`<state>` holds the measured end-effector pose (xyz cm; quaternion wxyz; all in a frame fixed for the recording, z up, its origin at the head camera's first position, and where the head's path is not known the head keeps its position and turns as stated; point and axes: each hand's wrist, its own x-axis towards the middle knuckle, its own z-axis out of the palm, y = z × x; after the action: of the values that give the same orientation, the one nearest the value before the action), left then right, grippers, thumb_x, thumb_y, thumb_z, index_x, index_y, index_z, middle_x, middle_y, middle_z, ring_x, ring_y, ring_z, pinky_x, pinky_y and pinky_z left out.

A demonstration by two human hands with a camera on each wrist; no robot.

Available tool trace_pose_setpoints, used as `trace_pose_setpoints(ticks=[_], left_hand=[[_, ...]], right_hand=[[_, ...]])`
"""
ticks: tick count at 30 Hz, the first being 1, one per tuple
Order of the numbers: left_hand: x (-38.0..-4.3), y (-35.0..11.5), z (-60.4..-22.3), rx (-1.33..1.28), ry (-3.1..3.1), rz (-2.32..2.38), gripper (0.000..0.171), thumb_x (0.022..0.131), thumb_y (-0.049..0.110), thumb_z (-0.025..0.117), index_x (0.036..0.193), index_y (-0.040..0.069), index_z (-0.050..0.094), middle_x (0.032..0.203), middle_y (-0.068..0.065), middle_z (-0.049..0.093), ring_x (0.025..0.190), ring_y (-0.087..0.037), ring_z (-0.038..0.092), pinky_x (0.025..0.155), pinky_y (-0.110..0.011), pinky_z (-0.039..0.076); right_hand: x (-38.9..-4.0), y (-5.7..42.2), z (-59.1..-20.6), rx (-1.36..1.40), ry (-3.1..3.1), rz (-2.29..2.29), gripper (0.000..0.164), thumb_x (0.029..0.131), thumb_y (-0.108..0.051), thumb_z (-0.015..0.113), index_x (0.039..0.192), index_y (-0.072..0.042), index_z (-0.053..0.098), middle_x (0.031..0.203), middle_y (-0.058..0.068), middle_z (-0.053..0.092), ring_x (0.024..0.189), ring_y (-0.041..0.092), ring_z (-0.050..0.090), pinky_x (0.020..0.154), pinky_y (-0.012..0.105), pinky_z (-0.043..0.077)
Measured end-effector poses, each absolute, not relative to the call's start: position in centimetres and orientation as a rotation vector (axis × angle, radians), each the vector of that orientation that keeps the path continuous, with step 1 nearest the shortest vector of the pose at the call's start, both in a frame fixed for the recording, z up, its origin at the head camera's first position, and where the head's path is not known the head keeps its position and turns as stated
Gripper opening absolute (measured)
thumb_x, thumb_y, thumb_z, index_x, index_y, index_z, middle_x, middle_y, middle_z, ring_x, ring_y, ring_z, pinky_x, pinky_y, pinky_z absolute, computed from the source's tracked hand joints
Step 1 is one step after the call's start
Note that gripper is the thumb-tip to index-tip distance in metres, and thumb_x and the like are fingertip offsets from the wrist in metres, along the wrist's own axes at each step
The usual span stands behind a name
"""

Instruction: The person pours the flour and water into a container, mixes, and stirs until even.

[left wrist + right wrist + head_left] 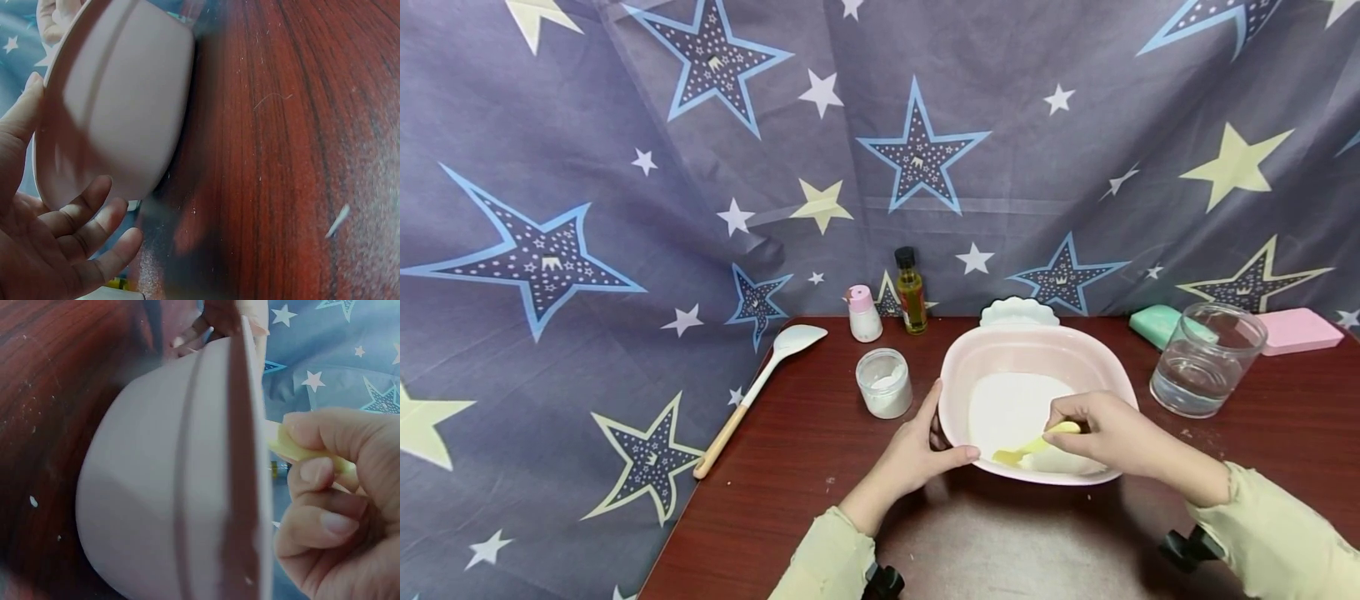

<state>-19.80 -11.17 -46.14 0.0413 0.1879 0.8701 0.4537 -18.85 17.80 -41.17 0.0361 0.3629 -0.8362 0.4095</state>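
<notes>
A pale pink bowl (pixel 953 367) on the table holds a flat white mass (pixel 1007 408). At the bowl's near left corner is my left hand (pixel 910 454), its thumb against the near rim and a finger along the left side. In the left wrist view, the other fingers (pixel 94 237) spread loosely beside the bowl's outer wall. My right hand (pixel 1112 429) pinches a small yellow spoon (pixel 1033 446) by its handle over the bowl's near right side. The spoon's low end lies in the white mass. In the right wrist view, the bowl's wall hides that end.
Left of the bowl stand an open jar (pixel 886 392) of white powder, a pink-capped shaker (pixel 865 317) and an oil bottle (pixel 912 296). A white spatula (pixel 760 392) lies at the left edge. To the right are a glass of water (pixel 1202 375), a green block (pixel 1153 325) and a pink block (pixel 1300 331).
</notes>
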Motion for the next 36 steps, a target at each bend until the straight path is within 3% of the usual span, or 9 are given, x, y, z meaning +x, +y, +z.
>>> trace_pose_setpoints(ticks=[16,28,36], left_hand=[[-19.8,-11.1,-46.2,0.569,2.665,1.389,0.105,0.078,0.038,0.082,0.157,0.014,0.018,0.086,0.006,0.061,0.072,-0.007,0.061,0.067,-0.023,0.048],[-19.8,-11.2,-46.2,0.575,2.657,1.397,0.105,0.078,0.039,0.082,0.157,0.015,0.017,0.085,0.005,0.061,0.072,-0.007,0.061,0.066,-0.023,0.049],[-19.8,-11.3,-46.1,0.582,2.654,1.395,0.106,0.078,0.039,0.082,0.157,0.014,0.016,0.086,0.003,0.062,0.072,-0.007,0.060,0.066,-0.023,0.048]], right_hand=[[-20.5,16.5,-42.5,0.805,-2.509,1.077,0.026,0.081,-0.003,0.075,0.069,-0.020,0.060,0.061,-0.017,0.040,0.056,-0.002,0.035,0.050,0.021,0.032],[-21.3,18.5,-42.0,0.526,-2.672,0.823,0.017,0.084,-0.012,0.074,0.072,-0.018,0.064,0.059,-0.010,0.044,0.056,0.011,0.039,0.053,0.028,0.032],[-20.9,20.3,-40.9,0.520,-2.706,0.750,0.020,0.081,-0.009,0.073,0.068,-0.018,0.061,0.056,-0.010,0.041,0.055,0.011,0.040,0.051,0.028,0.031]])
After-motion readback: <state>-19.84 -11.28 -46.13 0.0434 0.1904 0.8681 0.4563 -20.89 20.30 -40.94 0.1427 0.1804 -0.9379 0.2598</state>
